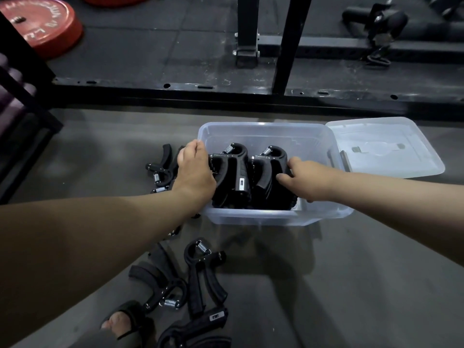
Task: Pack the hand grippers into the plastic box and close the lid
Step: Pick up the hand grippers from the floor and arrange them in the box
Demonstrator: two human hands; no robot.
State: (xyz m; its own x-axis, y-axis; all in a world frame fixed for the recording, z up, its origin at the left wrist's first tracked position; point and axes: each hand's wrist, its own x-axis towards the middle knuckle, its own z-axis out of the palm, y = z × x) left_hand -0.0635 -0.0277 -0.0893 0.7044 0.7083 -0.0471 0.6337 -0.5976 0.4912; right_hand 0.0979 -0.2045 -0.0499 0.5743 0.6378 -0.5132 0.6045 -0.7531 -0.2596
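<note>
One plastic box (pixel 263 218), one lid (pixel 384 146), two packed rows of hand grippers (pixel 236 177) inside, count per row unclear, at least three loose grippers (pixel 200 275) in front, at least two further grippers (pixel 160 167) at its left, one left hand (pixel 194 169), one right hand (pixel 303 179), one sandalled foot (pixel 120 320)

Dim, soft light; wide-angle bending at edges, slight blur.

Black hand grippers (pixel 233 177) fill the open clear plastic box (pixel 266 217).
</note>
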